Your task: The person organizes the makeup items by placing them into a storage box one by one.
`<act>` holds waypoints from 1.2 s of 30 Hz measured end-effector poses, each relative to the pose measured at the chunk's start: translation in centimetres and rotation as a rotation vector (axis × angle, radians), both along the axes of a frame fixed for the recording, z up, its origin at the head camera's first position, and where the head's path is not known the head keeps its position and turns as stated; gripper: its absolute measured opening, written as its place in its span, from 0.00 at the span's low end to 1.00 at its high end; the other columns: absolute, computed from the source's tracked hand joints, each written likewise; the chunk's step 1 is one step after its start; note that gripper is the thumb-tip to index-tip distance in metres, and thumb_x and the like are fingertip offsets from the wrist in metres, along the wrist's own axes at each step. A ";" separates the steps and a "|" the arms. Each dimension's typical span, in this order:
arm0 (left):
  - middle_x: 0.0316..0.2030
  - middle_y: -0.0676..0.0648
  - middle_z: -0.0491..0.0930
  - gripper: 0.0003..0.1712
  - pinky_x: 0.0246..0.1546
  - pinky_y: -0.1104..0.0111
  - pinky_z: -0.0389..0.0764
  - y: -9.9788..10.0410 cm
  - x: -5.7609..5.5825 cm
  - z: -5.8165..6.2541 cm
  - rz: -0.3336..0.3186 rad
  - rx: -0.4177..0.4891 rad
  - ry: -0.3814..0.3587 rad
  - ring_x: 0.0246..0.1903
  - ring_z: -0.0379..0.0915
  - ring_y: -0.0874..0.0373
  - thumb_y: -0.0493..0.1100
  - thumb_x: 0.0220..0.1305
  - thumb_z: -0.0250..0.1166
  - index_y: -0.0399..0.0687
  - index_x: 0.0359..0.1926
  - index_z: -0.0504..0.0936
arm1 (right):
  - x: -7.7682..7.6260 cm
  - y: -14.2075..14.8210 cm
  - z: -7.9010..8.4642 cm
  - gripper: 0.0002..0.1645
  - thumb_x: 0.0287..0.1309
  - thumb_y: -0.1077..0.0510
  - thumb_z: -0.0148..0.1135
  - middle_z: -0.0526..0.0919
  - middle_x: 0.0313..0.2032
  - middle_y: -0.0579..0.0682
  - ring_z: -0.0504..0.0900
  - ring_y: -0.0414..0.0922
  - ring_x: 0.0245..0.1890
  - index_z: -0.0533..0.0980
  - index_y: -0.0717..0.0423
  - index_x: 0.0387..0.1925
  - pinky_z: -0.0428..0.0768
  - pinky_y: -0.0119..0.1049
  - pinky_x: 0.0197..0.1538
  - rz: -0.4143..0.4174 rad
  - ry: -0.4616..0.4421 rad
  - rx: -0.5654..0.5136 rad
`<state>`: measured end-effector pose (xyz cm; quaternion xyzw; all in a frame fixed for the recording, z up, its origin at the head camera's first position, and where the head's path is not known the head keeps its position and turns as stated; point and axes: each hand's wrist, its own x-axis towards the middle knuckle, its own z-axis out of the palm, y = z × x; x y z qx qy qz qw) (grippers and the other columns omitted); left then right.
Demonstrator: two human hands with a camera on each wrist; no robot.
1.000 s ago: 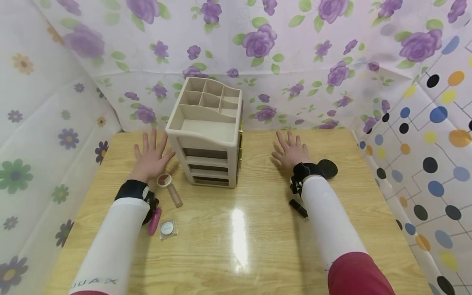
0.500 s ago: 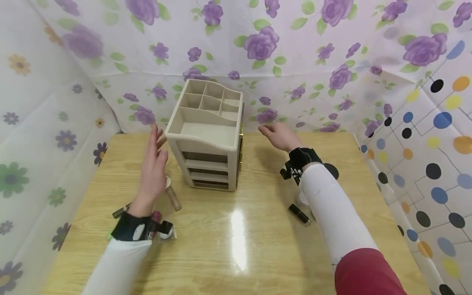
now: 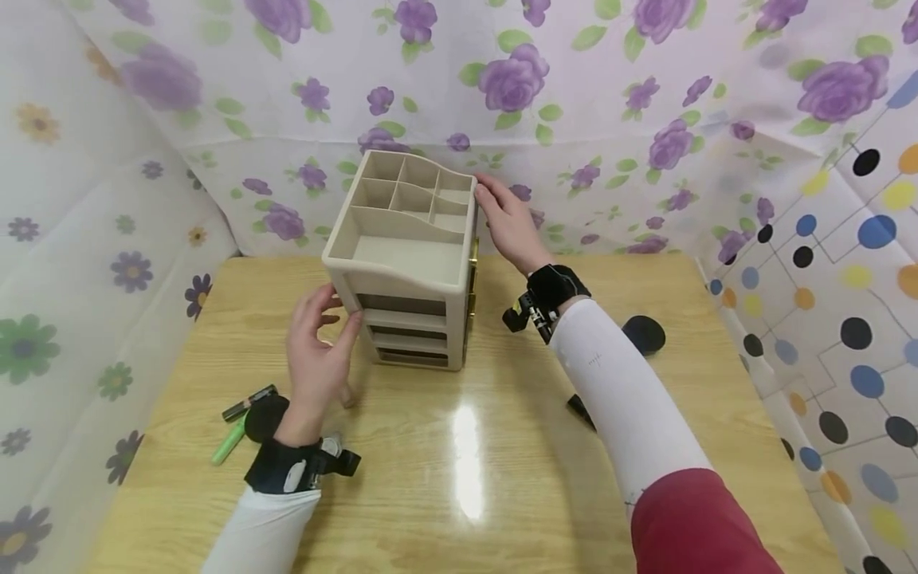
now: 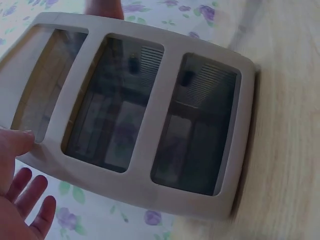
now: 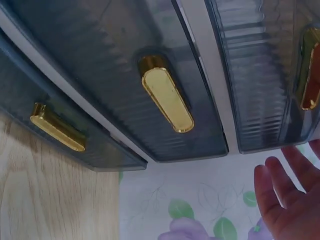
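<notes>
A cream drawer organizer point(image 3: 409, 255) is stood upright on the wooden table point(image 3: 516, 462), slightly left of centre and toward the far edge, where a floral cloth point(image 3: 588, 88) is hung. Its near face is framed with three windows, and on its right face gold handles point(image 5: 167, 100) are fixed to smoky drawers point(image 5: 210, 135). At the organizer's near left edge, the near face is touched by the thumb of the left hand point(image 3: 318, 363), whose other visible fingers are relaxed and spread, with gaps between them. The far right top corner is touched by the right hand point(image 3: 511, 227); its fingers are seen slightly apart, but whether the rim is pinched cannot be told. Near the left wrist, a black round item point(image 3: 264, 418), a dark tube point(image 3: 249, 402) and a green tube point(image 3: 229, 441) are laid close together. On the right, a black disc point(image 3: 643, 335) and a black stick point(image 3: 580, 410) are partly covered by the sleeve point(image 3: 624, 399).
</notes>
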<state>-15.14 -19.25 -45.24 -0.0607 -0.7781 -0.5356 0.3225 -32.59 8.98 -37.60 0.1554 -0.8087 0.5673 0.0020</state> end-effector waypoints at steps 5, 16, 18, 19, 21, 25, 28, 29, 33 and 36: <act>0.52 0.35 0.81 0.28 0.46 0.67 0.75 0.0 0.3 -0.1 0.019 0.012 0.003 0.44 0.76 0.50 0.27 0.65 0.75 0.35 0.66 0.83 | -0.2 -0.7 0.1 0.34 0.85 0.40 0.46 0.71 0.76 0.52 0.72 0.46 0.71 0.64 0.49 0.82 0.76 0.51 0.67 0.024 -0.020 -0.063; 0.30 0.35 0.78 0.12 0.33 0.77 0.73 1.4 1.1 0.7 0.098 0.092 -0.069 0.29 0.72 0.66 0.27 0.66 0.74 0.27 0.43 0.77 | 0.4 0.1 0.2 0.36 0.83 0.40 0.50 0.71 0.74 0.54 0.71 0.48 0.72 0.63 0.52 0.82 0.74 0.52 0.69 0.037 -0.101 -0.112; 0.32 0.33 0.81 0.10 0.34 0.79 0.75 1.8 1.2 1.5 0.094 0.091 -0.081 0.30 0.74 0.69 0.26 0.67 0.72 0.26 0.38 0.77 | 0.5 0.5 0.3 0.37 0.83 0.40 0.51 0.72 0.73 0.55 0.72 0.49 0.71 0.64 0.53 0.81 0.74 0.53 0.69 0.030 -0.107 -0.121; 0.33 0.32 0.82 0.09 0.34 0.80 0.76 2.0 1.3 1.9 0.089 0.095 -0.087 0.30 0.75 0.69 0.26 0.68 0.71 0.25 0.36 0.78 | 0.4 0.7 0.4 0.37 0.83 0.40 0.51 0.73 0.73 0.55 0.72 0.49 0.71 0.64 0.54 0.81 0.73 0.53 0.69 0.023 -0.108 -0.122; 0.35 0.32 0.83 0.08 0.35 0.80 0.77 2.4 1.4 2.7 0.077 0.107 -0.098 0.30 0.77 0.71 0.26 0.68 0.70 0.24 0.36 0.77 | 0.6 1.1 0.4 0.37 0.82 0.39 0.53 0.74 0.71 0.54 0.73 0.48 0.70 0.66 0.54 0.80 0.74 0.53 0.70 0.010 -0.109 -0.133; 0.37 0.39 0.84 0.07 0.36 0.78 0.78 2.7 1.4 2.4 0.048 0.140 -0.099 0.32 0.78 0.70 0.27 0.70 0.70 0.28 0.37 0.78 | 1.1 1.8 0.0 0.35 0.81 0.40 0.56 0.76 0.68 0.54 0.74 0.48 0.68 0.69 0.55 0.76 0.74 0.55 0.70 -0.023 -0.112 -0.169; 0.38 0.43 0.83 0.06 0.36 0.74 0.79 3.0 1.5 2.2 -0.009 0.147 -0.050 0.36 0.79 0.64 0.29 0.70 0.70 0.29 0.41 0.80 | 1.6 2.4 -0.2 0.35 0.80 0.42 0.57 0.76 0.68 0.56 0.75 0.49 0.65 0.69 0.57 0.76 0.73 0.54 0.69 -0.042 -0.119 -0.196; 0.39 0.43 0.83 0.06 0.37 0.73 0.79 3.2 1.5 2.5 -0.034 0.150 -0.030 0.37 0.80 0.62 0.30 0.71 0.70 0.29 0.43 0.81 | 1.7 2.5 -0.3 0.35 0.80 0.42 0.58 0.76 0.68 0.56 0.75 0.48 0.65 0.68 0.57 0.77 0.73 0.54 0.69 -0.049 -0.122 -0.207; 0.43 0.43 0.82 0.15 0.39 0.72 0.77 4.3 1.6 4.0 -0.118 0.157 -0.024 0.43 0.79 0.57 0.31 0.73 0.68 0.27 0.55 0.77 | 2.2 3.3 -0.4 0.34 0.80 0.43 0.59 0.77 0.65 0.55 0.76 0.47 0.61 0.69 0.56 0.76 0.74 0.46 0.63 -0.076 -0.111 -0.226; 0.49 0.40 0.80 0.25 0.41 0.70 0.76 4.8 1.4 4.9 -0.170 0.174 -0.075 0.47 0.78 0.54 0.33 0.73 0.68 0.30 0.65 0.72 | 2.9 3.9 -0.5 0.32 0.79 0.43 0.61 0.79 0.62 0.54 0.76 0.46 0.59 0.71 0.56 0.73 0.74 0.42 0.60 -0.100 -0.086 -0.240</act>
